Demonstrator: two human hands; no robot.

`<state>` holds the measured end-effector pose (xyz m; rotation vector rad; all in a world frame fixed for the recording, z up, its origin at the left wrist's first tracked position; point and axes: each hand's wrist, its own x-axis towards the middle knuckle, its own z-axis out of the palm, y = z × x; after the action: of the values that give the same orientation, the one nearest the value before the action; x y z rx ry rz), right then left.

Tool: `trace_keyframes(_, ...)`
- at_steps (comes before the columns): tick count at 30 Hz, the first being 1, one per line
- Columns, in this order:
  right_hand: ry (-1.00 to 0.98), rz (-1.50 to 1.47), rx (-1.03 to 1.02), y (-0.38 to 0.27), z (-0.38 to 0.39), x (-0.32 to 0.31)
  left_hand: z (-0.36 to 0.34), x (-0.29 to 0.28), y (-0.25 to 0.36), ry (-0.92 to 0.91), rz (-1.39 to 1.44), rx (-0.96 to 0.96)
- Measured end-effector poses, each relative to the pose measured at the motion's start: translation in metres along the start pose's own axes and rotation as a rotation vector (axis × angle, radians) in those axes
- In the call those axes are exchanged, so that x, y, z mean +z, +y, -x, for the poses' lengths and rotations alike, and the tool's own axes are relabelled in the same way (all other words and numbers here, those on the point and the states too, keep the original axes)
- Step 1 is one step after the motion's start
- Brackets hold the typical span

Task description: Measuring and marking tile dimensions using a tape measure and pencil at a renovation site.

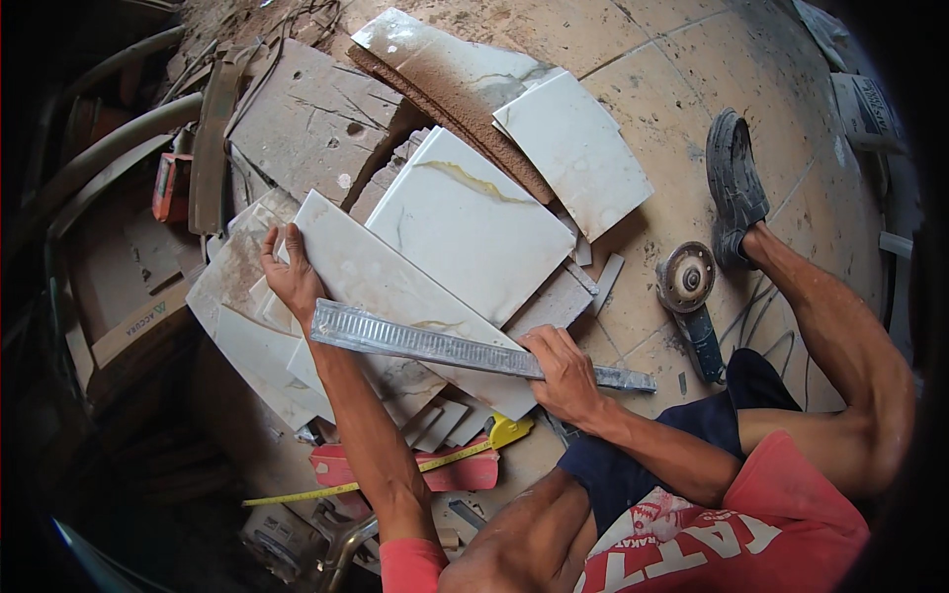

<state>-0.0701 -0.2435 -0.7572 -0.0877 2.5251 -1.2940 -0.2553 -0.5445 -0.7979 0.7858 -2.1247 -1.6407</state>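
My right hand (563, 374) is wrapped around a long ridged metal straightedge (425, 336), near its right end. The straightedge lies slantwise over a long white marble-patterned tile strip (395, 272). Its left end passes beside my left wrist. My left hand (294, 277) is at the far left end of that strip, thumb by the tile's edge and fingers apart from it. Another white tile (470, 217) with a golden vein lies behind the strip. Dusty tile pieces (252, 341) are stacked under and left of my left forearm.
An angle grinder (689, 287) lies on the tiled floor at right, near my shod foot (733, 178). A yellow tape measure (509, 430) lies extended across a red piece (455, 468). More cut tiles (578, 148) rest at the back. Wooden frames (109, 198) stand at left.
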Motion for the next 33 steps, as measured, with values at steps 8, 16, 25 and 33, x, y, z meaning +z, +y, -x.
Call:
trace_keyframes(8, 0.013, 0.000, 0.002, 0.002, 0.000, 0.002, 0.005, 0.003, 0.009, 0.014, -0.057, -0.021)
trace_keyframes(16, -0.013, 0.025, -0.023, 0.005, 0.000, 0.004, 0.001, -0.001, 0.004, -0.012, -0.028, 0.017)
trace_keyframes(25, -0.010, 0.020, -0.030, 0.005, 0.000, 0.001, -0.001, 0.001, -0.001, -0.008, -0.047, 0.037)
trace_keyframes(33, -0.007, -0.040, -0.042, -0.003, -0.004, -0.001, -0.021, -0.026, -0.014, 0.039, 0.040, 0.019)
